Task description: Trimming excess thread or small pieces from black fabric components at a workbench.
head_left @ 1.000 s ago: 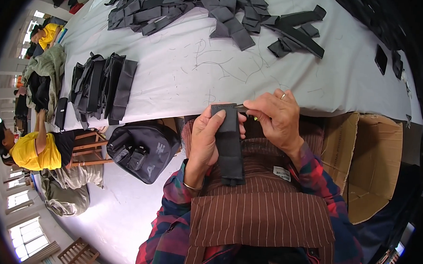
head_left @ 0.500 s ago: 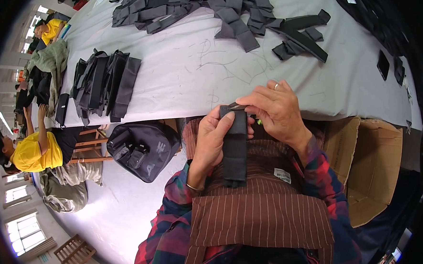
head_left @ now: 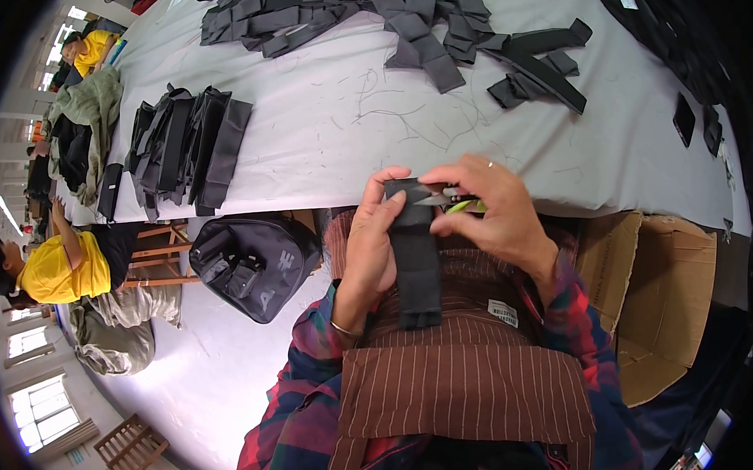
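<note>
My left hand (head_left: 374, 235) pinches a dark fabric strip (head_left: 419, 267) near its top end, thumb on the face of it. The strip hangs down over my brown striped apron (head_left: 470, 393). In my right hand (head_left: 493, 209) is a pair of thread snips (head_left: 446, 199) with a yellow-green part on the handle. Their pointed blades reach to the top edge of the strip, by my left thumb. Whether the blades touch the cloth I cannot tell.
A heap of dark strips (head_left: 286, 13) lies across the far table, with a neat bundle (head_left: 185, 148) at left. A phone (head_left: 683, 120) rests at right. Below the edge are a black bag (head_left: 260, 271) and a cardboard box (head_left: 662, 309). A person in yellow (head_left: 73, 262) works at left.
My right hand has turned, and the snips now show with their blades at the strip's top. The strip has tilted slightly; my left hand keeps its hold.
</note>
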`<state>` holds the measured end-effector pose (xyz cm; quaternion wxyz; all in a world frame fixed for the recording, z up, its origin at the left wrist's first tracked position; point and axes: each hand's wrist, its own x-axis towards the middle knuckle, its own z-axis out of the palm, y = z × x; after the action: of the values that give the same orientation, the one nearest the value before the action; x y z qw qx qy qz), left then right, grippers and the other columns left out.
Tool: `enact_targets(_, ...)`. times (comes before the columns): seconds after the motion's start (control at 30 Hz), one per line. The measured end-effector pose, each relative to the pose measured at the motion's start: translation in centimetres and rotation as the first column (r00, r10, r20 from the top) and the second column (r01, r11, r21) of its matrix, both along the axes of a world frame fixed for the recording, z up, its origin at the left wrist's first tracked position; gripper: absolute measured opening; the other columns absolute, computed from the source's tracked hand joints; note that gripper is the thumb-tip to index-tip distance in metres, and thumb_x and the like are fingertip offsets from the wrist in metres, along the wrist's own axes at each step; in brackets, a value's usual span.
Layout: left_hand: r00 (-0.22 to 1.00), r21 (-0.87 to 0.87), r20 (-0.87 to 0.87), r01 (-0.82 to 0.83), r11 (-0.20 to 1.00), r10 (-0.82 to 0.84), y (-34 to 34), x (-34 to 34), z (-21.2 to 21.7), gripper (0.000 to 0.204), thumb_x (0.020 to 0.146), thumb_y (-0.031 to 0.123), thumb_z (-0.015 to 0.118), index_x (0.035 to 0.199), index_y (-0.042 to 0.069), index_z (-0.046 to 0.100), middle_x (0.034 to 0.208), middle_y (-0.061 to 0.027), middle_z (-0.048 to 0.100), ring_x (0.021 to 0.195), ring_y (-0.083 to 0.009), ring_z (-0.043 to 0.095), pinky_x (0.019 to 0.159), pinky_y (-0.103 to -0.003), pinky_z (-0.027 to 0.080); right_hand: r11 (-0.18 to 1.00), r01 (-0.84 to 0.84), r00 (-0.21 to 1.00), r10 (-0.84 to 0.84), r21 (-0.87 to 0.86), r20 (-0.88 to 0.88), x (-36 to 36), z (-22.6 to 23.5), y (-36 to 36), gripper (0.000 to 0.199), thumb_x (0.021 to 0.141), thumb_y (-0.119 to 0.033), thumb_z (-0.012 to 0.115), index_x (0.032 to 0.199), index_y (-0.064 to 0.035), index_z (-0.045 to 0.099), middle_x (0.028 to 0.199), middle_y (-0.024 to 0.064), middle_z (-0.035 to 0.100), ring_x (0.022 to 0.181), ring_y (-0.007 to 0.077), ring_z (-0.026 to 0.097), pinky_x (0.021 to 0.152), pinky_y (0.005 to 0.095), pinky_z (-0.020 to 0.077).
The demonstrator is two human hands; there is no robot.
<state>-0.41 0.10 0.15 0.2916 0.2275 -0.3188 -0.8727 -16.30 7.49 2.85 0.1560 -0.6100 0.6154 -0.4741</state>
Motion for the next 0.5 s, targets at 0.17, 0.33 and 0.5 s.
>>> enact_targets(0.17, 0.999, 0.097, 0.035, -0.031, 0.995, 0.028, -0.2, -0.4, -0.6, 0.035, 0.103, 0.034, 0.032, 0.121, 0.008, 0.046, 0.105, -0.0157, 0.062, 0.092, -0.0232, 0.063, 0.08, -0.036, 0.053, 0.999, 0.017, 0.999, -0.015, 0.051, -0.052, 0.5, -1.8, -0.2, 0.023, 0.073, -0.013, 0.071, 0.095, -0.0124, 0.068, 0.074, 0.0048, 0.06, 0.068, 0.0274, 0.059, 0.063, 0.0361, 0.0454)
enact_targets(0.33, 0.99, 0.139, -0.064, 0.132, 0.981, -0.124, -0.5, -0.2, -1.3, 0.041, 0.101, 0.037, 0.039, 0.123, 0.003, 0.047, 0.107, -0.0182, 0.062, 0.096, -0.0267, 0.063, 0.083, -0.04, 0.053, 0.987, 0.042, 0.866, -0.112, 0.153, 0.486, 0.1, -1.8, -2.1, 0.011, 0.084, -0.007, 0.067, 0.09, 0.0018, 0.064, 0.067, 0.0056, 0.064, 0.055, 0.0069, 0.059, 0.047, 0.0244, 0.0448)
enact_targets(0.5, 0.99, 0.16, -0.038, 0.138, 0.977, -0.133, -1.0, -0.1, -2.1, 0.045, 0.099, 0.037, 0.045, 0.125, 0.0, 0.047, 0.11, -0.0193, 0.061, 0.1, -0.0277, 0.062, 0.086, -0.042, 0.053, 0.982, 0.018, 0.793, -0.129, 0.189, 0.596, 0.1, -2.1, -2.4, 0.011, 0.083, -0.006, 0.068, 0.089, 0.0012, 0.064, 0.069, 0.0028, 0.063, 0.059, 0.0064, 0.058, 0.051, 0.0234, 0.0453)
